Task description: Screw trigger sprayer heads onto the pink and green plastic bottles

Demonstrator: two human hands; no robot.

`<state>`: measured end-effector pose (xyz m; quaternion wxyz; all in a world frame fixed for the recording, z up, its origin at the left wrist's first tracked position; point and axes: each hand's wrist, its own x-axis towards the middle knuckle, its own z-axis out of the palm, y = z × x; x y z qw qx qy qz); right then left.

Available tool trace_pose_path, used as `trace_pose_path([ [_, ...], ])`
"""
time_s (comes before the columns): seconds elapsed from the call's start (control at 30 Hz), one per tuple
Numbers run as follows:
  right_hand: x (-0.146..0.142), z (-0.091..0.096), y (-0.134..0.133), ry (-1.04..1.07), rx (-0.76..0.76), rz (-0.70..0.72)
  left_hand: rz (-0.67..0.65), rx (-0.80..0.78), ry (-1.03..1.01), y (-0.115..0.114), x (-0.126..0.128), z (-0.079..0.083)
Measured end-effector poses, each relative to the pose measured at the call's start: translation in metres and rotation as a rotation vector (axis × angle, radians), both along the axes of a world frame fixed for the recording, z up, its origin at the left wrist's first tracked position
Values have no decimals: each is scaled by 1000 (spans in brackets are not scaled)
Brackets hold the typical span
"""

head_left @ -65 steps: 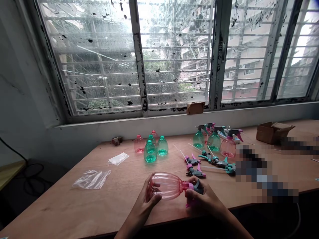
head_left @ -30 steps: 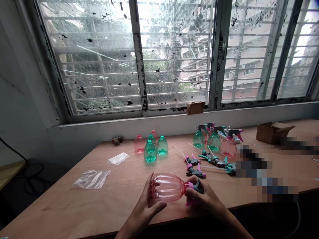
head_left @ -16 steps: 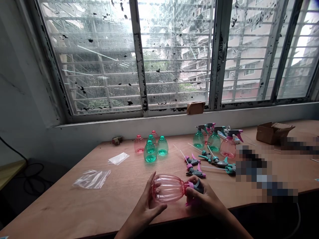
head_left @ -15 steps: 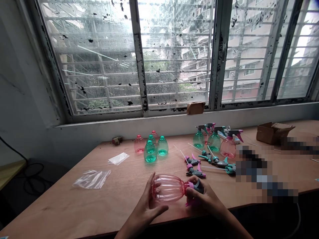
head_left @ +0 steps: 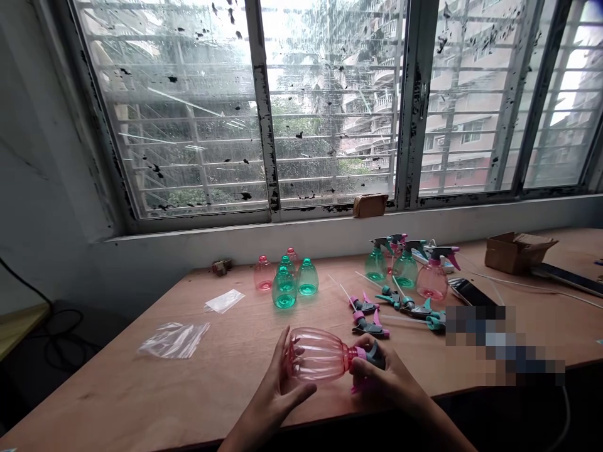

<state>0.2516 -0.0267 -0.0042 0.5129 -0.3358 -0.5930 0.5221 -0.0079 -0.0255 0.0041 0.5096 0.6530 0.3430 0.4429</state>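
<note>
A pink ribbed spray bottle (head_left: 316,355) lies on its side just above the wooden table (head_left: 117,389), near its front edge. My left hand (head_left: 277,395) cups the bottle's base, with the fingers curved round it. At the bottle's neck, my right hand (head_left: 389,380) is closed on the grey and pink trigger head (head_left: 372,355).
Several capless green and pink bottles (head_left: 285,282) stand mid-table. Several finished spray bottles (head_left: 407,267) stand at the back right, with loose trigger heads (head_left: 370,317) in front. Plastic bags (head_left: 174,339) lie left. A cardboard box (head_left: 516,250) and a phone (head_left: 466,290) sit right.
My left hand has shifted round the bottle's base, and the bottle has turned slightly about its axis. My right hand has stayed on the trigger head.
</note>
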Motion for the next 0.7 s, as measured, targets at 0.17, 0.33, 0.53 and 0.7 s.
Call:
trace_pose_path([
  [0.17, 0, 2, -1, -19, 6, 12, 14, -36, 26, 3, -2, -4],
  [0.33, 0, 1, -1, -6, 6, 2, 14, -4, 61, -1, -1, 2],
  [0.53, 0, 3, -2, -25, -3, 14, 12, 57, 69, -7, 2, 11],
  [0.7, 0, 3, -2, -33, -9, 5, -19, -52, 2, -6, 1, 7],
])
